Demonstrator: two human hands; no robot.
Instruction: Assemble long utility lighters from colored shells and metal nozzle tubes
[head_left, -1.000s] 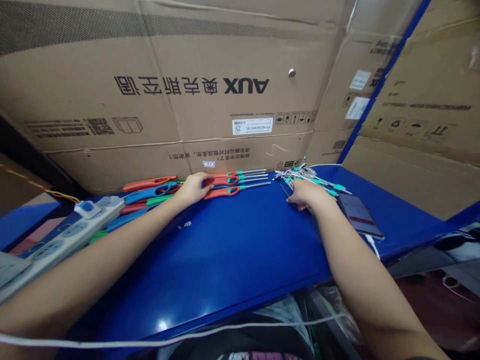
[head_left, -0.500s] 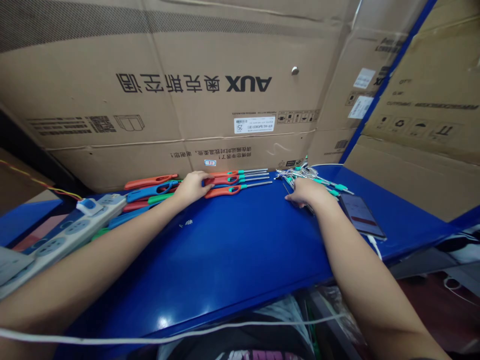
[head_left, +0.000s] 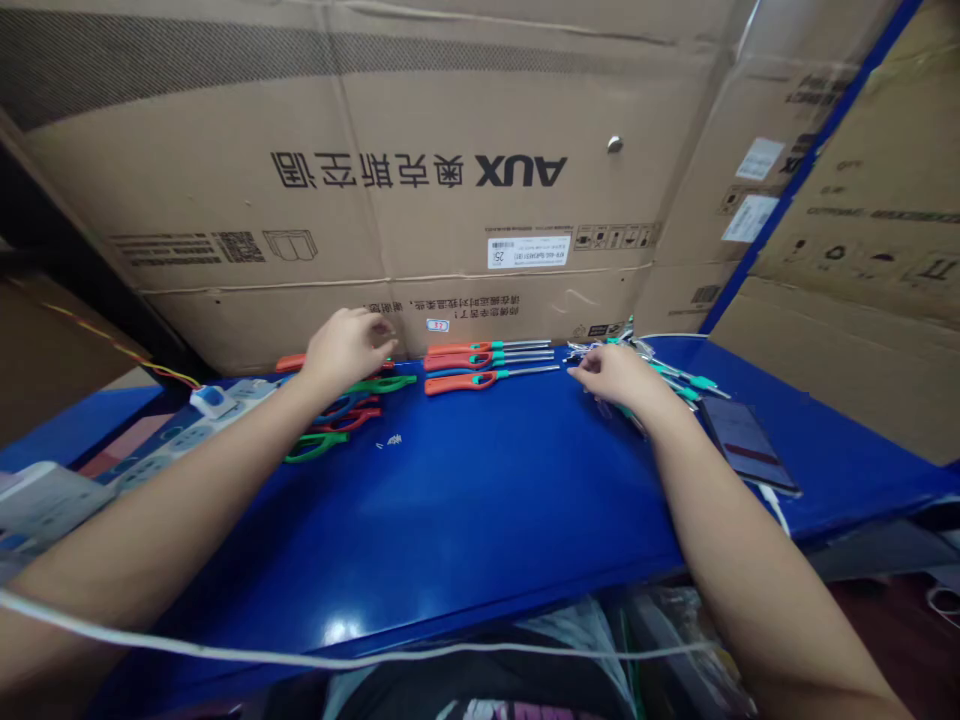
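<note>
My left hand (head_left: pixel 346 350), fingers loosely curved and apart with nothing visible in them, hovers over a pile of loose lighter handles. Among these are a green handle (head_left: pixel 386 383), a red one (head_left: pixel 361 415) and another green one (head_left: pixel 319 446). To its right lie several assembled long lighters, the front one an orange lighter (head_left: pixel 459 383) with a teal collar and metal tube. My right hand (head_left: pixel 619 378) is closed at the near side of a heap of metal lighter tubes (head_left: pixel 686 382) with teal ends. Whatever its fingertips pinch is too small to make out.
A cardboard wall (head_left: pixel 420 235) stands behind the blue table (head_left: pixel 465 500). A phone (head_left: pixel 746 445) with a charging cable lies at the right. A power strip (head_left: pixel 169 450) is at the left, partly behind my left arm. A white cable (head_left: pixel 360 660) crosses in front.
My left hand has come off the orange lighters and moved left and up over the handles. My right hand stays by the tubes. The view has shifted slightly.
</note>
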